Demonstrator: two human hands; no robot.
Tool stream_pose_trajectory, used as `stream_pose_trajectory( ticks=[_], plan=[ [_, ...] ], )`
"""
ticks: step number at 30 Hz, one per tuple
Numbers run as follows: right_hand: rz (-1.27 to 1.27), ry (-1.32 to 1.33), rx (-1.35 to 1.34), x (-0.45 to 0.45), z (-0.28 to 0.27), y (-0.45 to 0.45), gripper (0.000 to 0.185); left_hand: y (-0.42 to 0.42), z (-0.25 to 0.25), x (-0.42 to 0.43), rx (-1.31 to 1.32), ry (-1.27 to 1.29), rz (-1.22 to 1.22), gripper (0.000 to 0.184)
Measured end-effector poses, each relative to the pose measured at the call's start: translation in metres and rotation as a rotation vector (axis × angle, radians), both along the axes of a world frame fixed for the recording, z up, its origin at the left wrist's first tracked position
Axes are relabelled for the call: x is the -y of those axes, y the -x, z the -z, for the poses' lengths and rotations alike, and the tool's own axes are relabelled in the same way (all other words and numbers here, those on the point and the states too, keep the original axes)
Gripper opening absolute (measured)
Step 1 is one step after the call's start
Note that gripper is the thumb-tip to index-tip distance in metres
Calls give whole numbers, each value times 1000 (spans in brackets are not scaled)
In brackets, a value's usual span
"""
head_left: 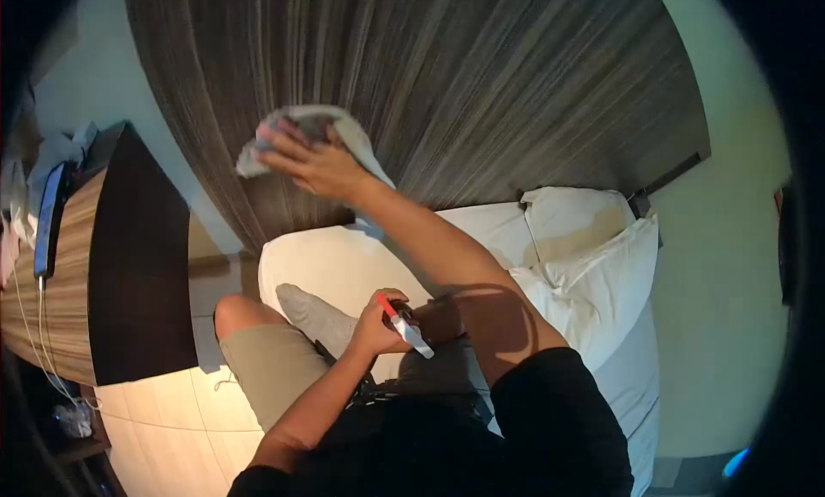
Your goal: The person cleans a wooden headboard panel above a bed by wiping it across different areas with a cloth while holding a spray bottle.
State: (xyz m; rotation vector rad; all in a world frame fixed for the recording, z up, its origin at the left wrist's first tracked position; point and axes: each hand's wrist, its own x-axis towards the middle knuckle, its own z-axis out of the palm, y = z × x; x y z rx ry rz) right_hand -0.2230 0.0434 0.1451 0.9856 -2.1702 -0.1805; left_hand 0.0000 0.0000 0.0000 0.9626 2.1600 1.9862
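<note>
My right hand (318,160) is spread over a light grey cloth (351,134) on the dark wood-grain headboard (447,84), at upper left of centre. The cloth and fingers are slightly blurred, and pink shows near the fingertips. Low in the middle, my left hand (378,329) is closed around a dark bottle with a red and white spray head (407,332). Its fingers partly hide the bottle. My right arm stretches across above it.
A bed with a white sheet (292,256) and rumpled white pillows (593,299) lies below the headboard. A grey-socked foot (314,312) rests on it. At left, a wooden cabinet (73,265) holds a phone (50,213) with a cable.
</note>
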Motion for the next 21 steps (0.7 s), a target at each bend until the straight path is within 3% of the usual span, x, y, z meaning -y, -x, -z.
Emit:
stream_pose_trajectory(
  ticks=[1, 3, 7, 9, 10, 14, 21],
  plan=[
    [-60, -52, 232, -6, 15, -1, 85, 1, -2, 7, 40, -52, -28, 58],
    [-151, -125, 278, -56, 45, 2, 80, -6, 3, -22, 157, -199, -49, 56],
    [-151, -41, 395, -114, 21, -18, 89, 0, 14, -12, 119, -140, -56, 47],
    [148, -94, 171, -145, 6, -28, 79, 1, 16, -7, 179, -122, -54, 46],
    [277, -176, -106, -160, -4, -27, 69, 1, 13, -4, 85, -53, -2, 41],
    [282, -63, -230, -217, -74, -21, 67, -3, 11, -14, 188, -95, -1, 43],
    [325, 531, -485, -213, -229, -13, 66, -1, 23, -16, 142, -106, -17, 42]
  ],
)
